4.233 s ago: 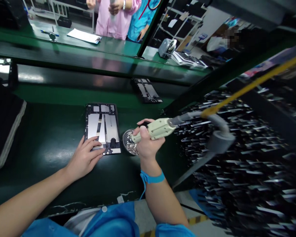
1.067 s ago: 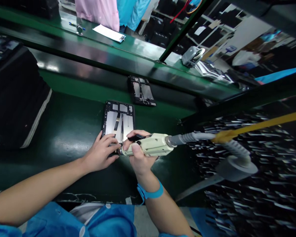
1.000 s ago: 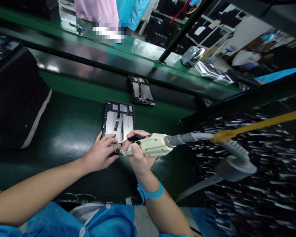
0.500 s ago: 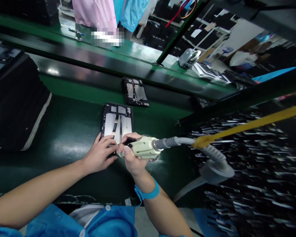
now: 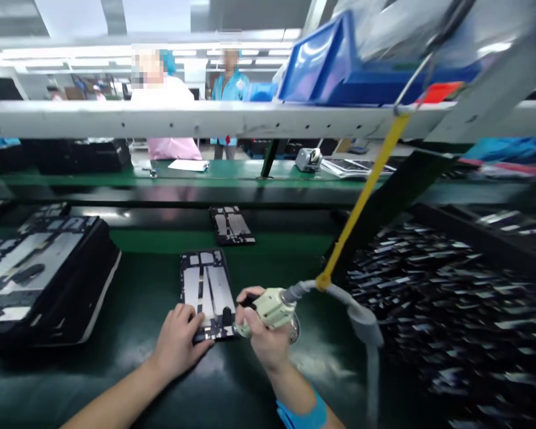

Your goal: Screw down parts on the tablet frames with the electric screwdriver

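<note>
In front of me on the green bench lies an opened tablet (image 5: pixel 218 286), black-edged with silver plates and a dark ribbon cable inside. My left hand (image 5: pixel 176 339) holds its near left corner, with curled fingers on top and the thumb along the near edge. My right hand (image 5: pixel 265 342) is closed around a pale green electric screwdriver (image 5: pixel 272 307), at the tablet's near right corner. The screwdriver's tip is hidden by the hand. A grey cable (image 5: pixel 308 287) leads from its back end and hangs from a yellow strap (image 5: pixel 366 196).
A second opened tablet (image 5: pixel 233 226) lies farther back. A tall stack of tablets (image 5: pixel 40 280) stands at the left. Many thin dark parts (image 5: pixel 429 310) crowd the right side. Overhead runs a white shelf beam (image 5: pixel 232 122) bearing a blue bin (image 5: pixel 321 65). People stand beyond the bench.
My view has tipped up, showing the shelf and people. The screwdriver has shifted from the tablet's near edge to its right corner. My left fingers have moved apart from my right hand.
</note>
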Tool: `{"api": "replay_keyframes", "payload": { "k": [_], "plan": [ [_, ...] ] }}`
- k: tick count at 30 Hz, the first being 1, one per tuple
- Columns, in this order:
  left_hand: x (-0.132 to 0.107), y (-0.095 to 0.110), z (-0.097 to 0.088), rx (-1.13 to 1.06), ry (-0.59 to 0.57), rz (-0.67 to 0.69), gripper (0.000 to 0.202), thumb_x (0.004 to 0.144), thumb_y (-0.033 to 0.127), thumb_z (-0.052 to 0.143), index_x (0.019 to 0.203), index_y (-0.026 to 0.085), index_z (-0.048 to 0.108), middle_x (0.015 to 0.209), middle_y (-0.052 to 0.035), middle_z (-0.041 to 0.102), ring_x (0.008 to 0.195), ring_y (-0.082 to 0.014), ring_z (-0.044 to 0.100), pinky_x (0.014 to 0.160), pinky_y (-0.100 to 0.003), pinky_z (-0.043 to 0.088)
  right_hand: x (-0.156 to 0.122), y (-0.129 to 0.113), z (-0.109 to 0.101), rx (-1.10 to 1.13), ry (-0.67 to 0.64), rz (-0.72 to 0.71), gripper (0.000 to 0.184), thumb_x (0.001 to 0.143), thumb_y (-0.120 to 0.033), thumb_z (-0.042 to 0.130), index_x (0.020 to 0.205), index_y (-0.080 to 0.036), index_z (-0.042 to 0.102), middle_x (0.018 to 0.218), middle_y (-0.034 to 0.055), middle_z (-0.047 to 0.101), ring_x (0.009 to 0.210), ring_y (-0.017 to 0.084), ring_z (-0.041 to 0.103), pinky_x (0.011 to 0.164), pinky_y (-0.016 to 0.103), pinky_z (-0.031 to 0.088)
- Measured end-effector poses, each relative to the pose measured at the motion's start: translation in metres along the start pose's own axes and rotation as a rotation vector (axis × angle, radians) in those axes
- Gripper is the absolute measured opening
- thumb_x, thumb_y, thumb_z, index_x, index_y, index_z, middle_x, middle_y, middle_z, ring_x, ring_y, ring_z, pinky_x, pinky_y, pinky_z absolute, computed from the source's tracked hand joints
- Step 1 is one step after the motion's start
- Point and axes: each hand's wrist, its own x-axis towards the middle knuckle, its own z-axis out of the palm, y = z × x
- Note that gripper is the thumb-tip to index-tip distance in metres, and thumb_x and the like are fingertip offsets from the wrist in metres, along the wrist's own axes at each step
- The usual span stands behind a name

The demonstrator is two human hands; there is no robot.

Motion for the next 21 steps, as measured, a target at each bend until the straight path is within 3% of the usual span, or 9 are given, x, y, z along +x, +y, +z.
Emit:
{"api": "replay_keyframes", "payload": {
  "k": [4,7,10,13,15,18,21],
  "plan": [
    [0.021,-0.054,-0.009,0.088,0.044,-0.079,0.034,0.089,0.041,0.076,0.119,0.025,0.071,0.112,-0.01,0.065,0.104,-0.0285,0.059,0.089,-0.042,0.051,0.007,-0.001,-0.017,-0.087,0.09,-0.007,0.022,0.084,-0.033,0.073,0.098,-0.019,0.063,0.069,-0.0019,0.065,0.047,0.012,0.058,0.043,0.024,0.05],
    [0.068,-0.1,-0.02,0.186,0.066,-0.195,0.026,0.089,0.039,0.074,0.111,0.025,0.075,0.112,-0.0094,0.067,0.107,-0.0286,0.06,0.097,-0.041,0.049,0.008,0.002,-0.018,-0.152,0.079,-0.014,0.023,0.082,-0.034,0.073,0.096,-0.017,0.067,0.076,0.0023,0.071,0.051,0.014,0.061,0.047,0.025,0.053],
    [0.118,-0.126,-0.025,0.248,0.154,-0.298,0.025,0.095,0.033,0.063,0.111,0.018,0.075,0.117,-0.0161,0.065,0.118,-0.0351,0.057,0.106,-0.05,0.042,0.008,0.006,-0.019,-0.2,0.047,-0.05,0.021,0.082,-0.034,0.073,0.095,-0.017,0.07,0.082,0.005,0.073,0.057,0.015,0.065,0.051,0.026,0.055],
    [0.153,-0.126,-0.017,0.255,0.213,-0.343,0.031,0.099,0.031,0.054,0.118,0.015,0.073,0.13,-0.0208,0.061,0.132,-0.0396,0.048,0.113,-0.056,0.034,0.007,0.008,-0.02,-0.224,0.062,-0.064,0.02,0.083,-0.034,0.072,0.095,-0.018,0.071,0.083,0.0058,0.074,0.061,0.017,0.066,0.055,0.028,0.057],
    [0.172,-0.118,-0.004,0.221,0.194,-0.316,0.032,0.101,0.033,0.052,0.121,0.018,0.072,0.137,-0.0181,0.059,0.138,-0.036,0.045,0.118,-0.051,0.032,0.007,0.006,-0.02,-0.245,0.08,-0.073,0.018,0.084,-0.033,0.071,0.094,-0.018,0.072,0.083,0.006,0.074,0.065,0.018,0.068,0.06,0.029,0.059],
    [0.203,-0.101,0.025,0.133,0.101,-0.293,0.034,0.104,0.039,0.05,0.124,0.02,0.07,0.135,-0.0128,0.063,0.131,-0.0278,0.054,0.114,-0.042,0.04,0.006,-0.001,-0.017,-0.273,0.093,-0.094,0.015,0.083,-0.032,0.07,0.091,-0.019,0.071,0.081,0.0051,0.075,0.068,0.019,0.07,0.065,0.029,0.06],
    [0.24,-0.089,0.05,0.055,0.008,-0.376,0.038,0.103,0.045,0.056,0.125,0.016,0.066,0.128,-0.011,0.066,0.117,-0.0251,0.063,0.104,-0.046,0.05,0.004,-0.009,-0.013,-0.285,0.091,-0.109,0.011,0.081,-0.031,0.069,0.085,-0.021,0.07,0.072,0.002,0.072,0.061,0.018,0.067,0.06,0.027,0.058]
  ]
}}
